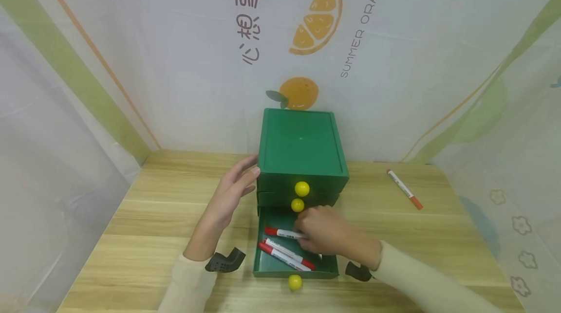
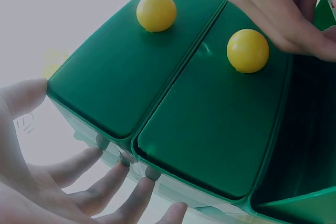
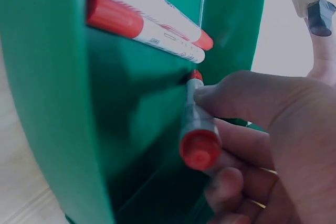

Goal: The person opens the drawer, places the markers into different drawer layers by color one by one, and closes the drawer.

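A green three-drawer cabinet [image 1: 300,143] stands mid-table, each drawer front bearing a yellow knob [image 1: 301,188]. The bottom drawer [image 1: 302,272] is pulled out towards me. My right hand [image 1: 307,236] reaches into it and pinches a red-capped white marker [image 1: 282,233] [image 3: 197,129] between thumb and fingers. Two more red-capped markers [image 1: 285,254] [image 3: 149,27] lie on the drawer floor. With fingers straight, my left hand [image 1: 249,173] [image 2: 113,179] presses flat against the cabinet's left side. The two upper drawers [image 2: 210,124] are closed.
Another marker with an orange cap [image 1: 404,189] lies on the wooden table [image 1: 153,215] to the right of the cabinet. A printed fabric wall stands close behind the cabinet, and sheer curtains bound both table sides. Black wrist-camera mounts [image 1: 225,260] sit near the front edge.
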